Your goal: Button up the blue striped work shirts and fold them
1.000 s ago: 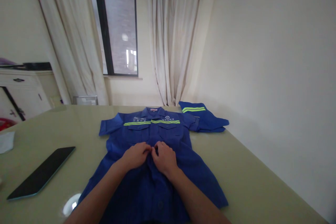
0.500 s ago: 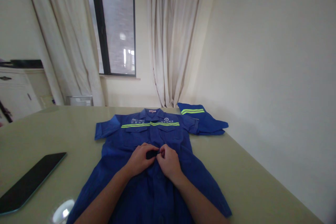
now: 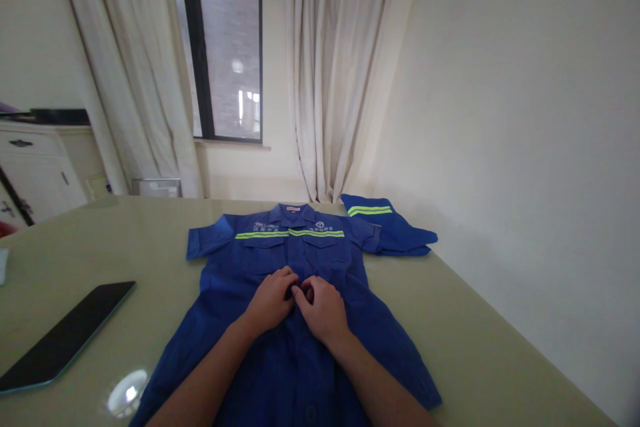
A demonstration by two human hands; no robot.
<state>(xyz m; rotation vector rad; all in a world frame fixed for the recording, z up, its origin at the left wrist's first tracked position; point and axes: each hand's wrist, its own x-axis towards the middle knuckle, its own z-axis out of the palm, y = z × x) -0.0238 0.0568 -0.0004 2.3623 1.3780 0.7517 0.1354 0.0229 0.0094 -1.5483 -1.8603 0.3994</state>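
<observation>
Pale green counter (image 3: 475, 340) carries a blue work shirt (image 3: 280, 260) spread flat, front up. Both my left hand (image 3: 273, 299) and right hand (image 3: 323, 310) meet at its placket, fingers pinched narrow on the fabric, apparently working a button.

Your left hand (image 3: 271, 300) and your right hand (image 3: 324, 310) have crept a little way up the front of the blue shirt (image 3: 295, 320), toward the pockets. A moment ago there was a small gap between your fingertips, with a dark bit of cloth showing in it. Now your fingertips are pushed close together and that gap is almost gone. It looks like you are pinching the cloth tighter, but your fingers hide that spot.
</observation>
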